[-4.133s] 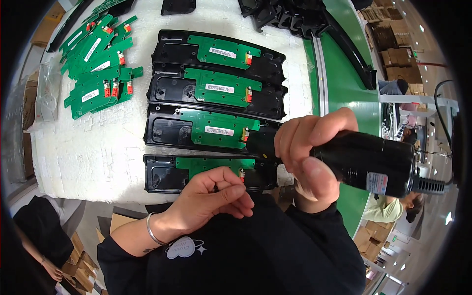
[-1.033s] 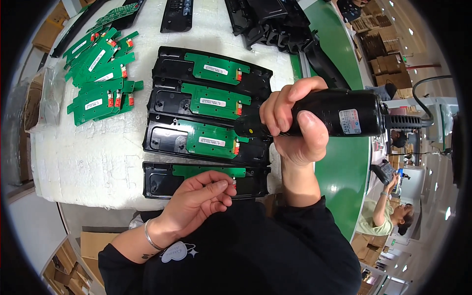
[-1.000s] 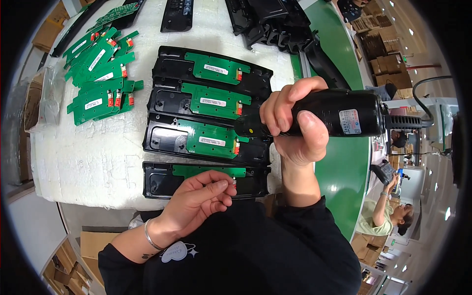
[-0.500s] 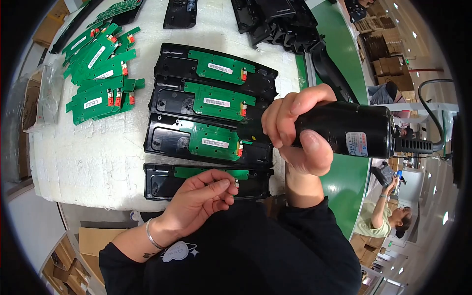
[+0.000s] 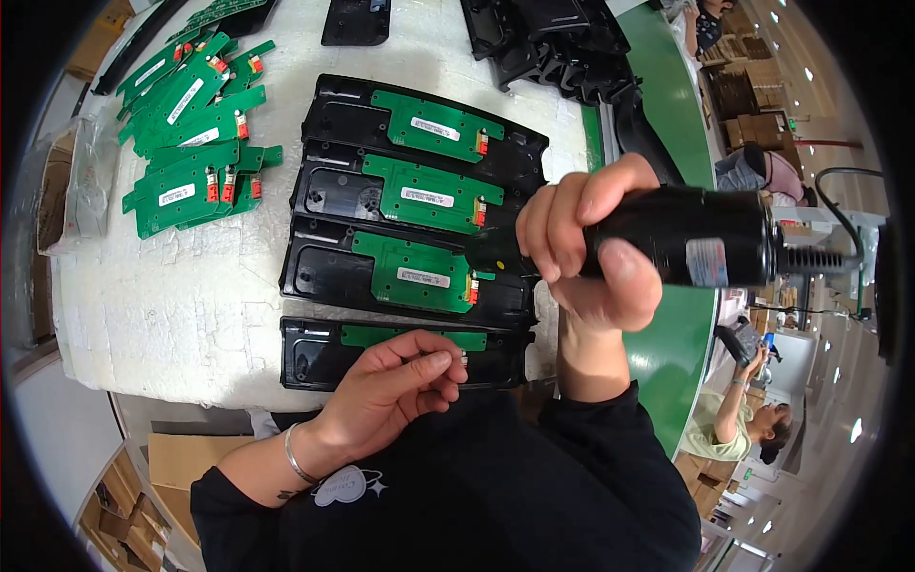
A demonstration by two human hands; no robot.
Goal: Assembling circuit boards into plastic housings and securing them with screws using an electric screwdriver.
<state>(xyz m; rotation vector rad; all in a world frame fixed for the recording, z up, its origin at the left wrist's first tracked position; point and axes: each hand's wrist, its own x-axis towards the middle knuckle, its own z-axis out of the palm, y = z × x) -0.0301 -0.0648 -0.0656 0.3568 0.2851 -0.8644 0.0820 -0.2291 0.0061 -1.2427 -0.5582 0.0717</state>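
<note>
My right hand (image 5: 596, 243) is wrapped around a black corded electric screwdriver (image 5: 681, 238), held sideways over the right ends of the black plastic housings. Its front end reaches toward the third housing (image 5: 319, 272); the tip is hard to see. On that housing lies a green circuit board (image 5: 405, 257) with a white label and a red-and-white connector. My left hand (image 5: 396, 377) is closed in a pinch over the nearest housing (image 5: 305, 357). Whatever its fingers hold is too small to make out, and it partly hides the board (image 5: 457, 338) there.
Two more housings with boards (image 5: 434, 129) lie farther back. A pile of green boards (image 5: 186, 181) is on the left of the white foam surface (image 5: 191, 315). Black plastic parts (image 5: 553, 48) are heaped at the back right, beside a green tabletop (image 5: 672, 353). A co-worker (image 5: 739, 424) is at the right.
My right hand and the screwdriver have shifted slightly right. My left hand stays pinched above the nearest housing. The view has moved a little over the surface.
</note>
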